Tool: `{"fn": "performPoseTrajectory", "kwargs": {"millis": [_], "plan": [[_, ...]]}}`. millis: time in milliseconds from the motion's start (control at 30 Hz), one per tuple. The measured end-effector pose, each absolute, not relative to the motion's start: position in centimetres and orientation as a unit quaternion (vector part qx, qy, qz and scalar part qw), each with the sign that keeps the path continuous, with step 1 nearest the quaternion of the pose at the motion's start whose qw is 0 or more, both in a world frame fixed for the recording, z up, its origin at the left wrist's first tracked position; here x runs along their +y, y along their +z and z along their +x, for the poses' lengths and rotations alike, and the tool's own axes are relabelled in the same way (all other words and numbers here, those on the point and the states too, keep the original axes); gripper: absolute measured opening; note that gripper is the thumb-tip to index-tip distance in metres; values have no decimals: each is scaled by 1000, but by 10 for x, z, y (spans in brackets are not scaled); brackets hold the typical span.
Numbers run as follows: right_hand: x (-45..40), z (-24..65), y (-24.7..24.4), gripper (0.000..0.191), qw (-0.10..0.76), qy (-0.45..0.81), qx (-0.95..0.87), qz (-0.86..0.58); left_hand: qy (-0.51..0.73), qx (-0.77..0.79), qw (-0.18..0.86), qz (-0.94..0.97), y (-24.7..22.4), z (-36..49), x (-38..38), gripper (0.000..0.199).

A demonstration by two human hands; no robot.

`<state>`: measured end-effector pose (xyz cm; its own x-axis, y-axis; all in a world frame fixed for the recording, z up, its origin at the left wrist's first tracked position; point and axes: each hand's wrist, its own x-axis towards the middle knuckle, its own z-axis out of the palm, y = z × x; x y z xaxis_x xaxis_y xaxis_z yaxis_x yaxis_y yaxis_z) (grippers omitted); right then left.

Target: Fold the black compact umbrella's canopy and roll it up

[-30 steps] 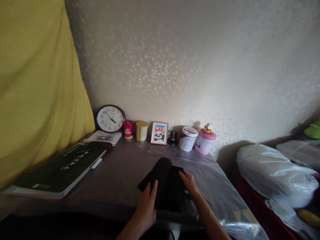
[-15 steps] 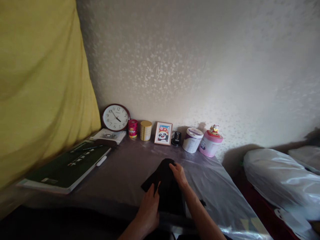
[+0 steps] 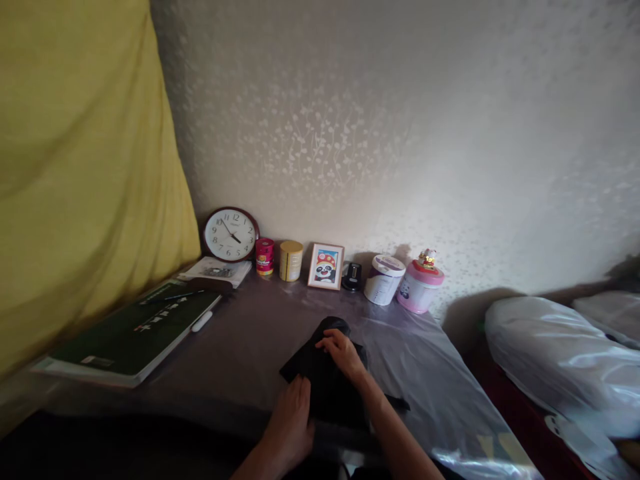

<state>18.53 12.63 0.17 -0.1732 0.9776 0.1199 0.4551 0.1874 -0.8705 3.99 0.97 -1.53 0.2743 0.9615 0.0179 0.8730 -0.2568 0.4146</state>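
A piece of black cloth (image 3: 333,393), loosely folded, lies at the table's front edge in front of me. A narrow black strap (image 3: 399,403) sticks out to its right. At the cloth's left edge my left hand (image 3: 293,413) is closed, with the fingers pressed together on the fabric. My right hand (image 3: 343,355) lies over the upper part of the cloth, open, its fingers slightly bent and apart and touching the top. The cloth's exact kind is unclear because it is dark and partly under my hands.
A plastic-covered table (image 3: 240,347) carries a green book (image 3: 135,333) and a white marker (image 3: 202,322) on the left. Along the wall stand a clock (image 3: 231,235), several tins and tubs, and a panda picture frame (image 3: 325,267). White plastic bags (image 3: 555,353) sit right.
My right hand has moved left from the cloth's right edge onto its top. More cloth and strap show at the right. The left hand has shifted slightly left and down.
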Motion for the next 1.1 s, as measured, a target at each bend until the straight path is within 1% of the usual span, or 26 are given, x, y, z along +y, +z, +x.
{"fn": "performPoseTrajectory", "kwargs": {"millis": [67,133,233,300,333,433,500,633,733,900,1000,1100], "plan": [[121,184,4,22,335,290,-729,-522,124,587,160,784,-23,35,7,63],[116,183,5,20,308,236,-762,-519,141,584,145,786,-28,30,4,60],[110,181,7,23,288,193,-783,-517,197,594,80,776,-26,29,1,48],[107,180,7,25,284,180,-788,-515,217,573,53,789,-17,34,1,45],[107,180,7,25,282,175,-792,-513,215,553,55,803,-12,37,1,46],[105,182,8,23,281,165,-791,-518,173,518,87,833,-4,47,5,67],[102,184,8,23,289,163,-794,-509,138,526,100,834,-9,50,9,76],[90,190,6,25,309,137,-841,-422,114,541,80,829,-35,50,17,76],[89,197,2,26,306,99,-867,-380,134,529,38,837,-58,49,24,72],[125,211,-9,28,291,50,-863,-409,161,532,-44,830,-83,52,31,73],[160,219,-16,32,296,50,-857,-420,170,553,-57,813,-86,55,31,75],[188,225,-17,35,294,79,-838,-453,172,562,-51,808,-84,57,30,76]]}}
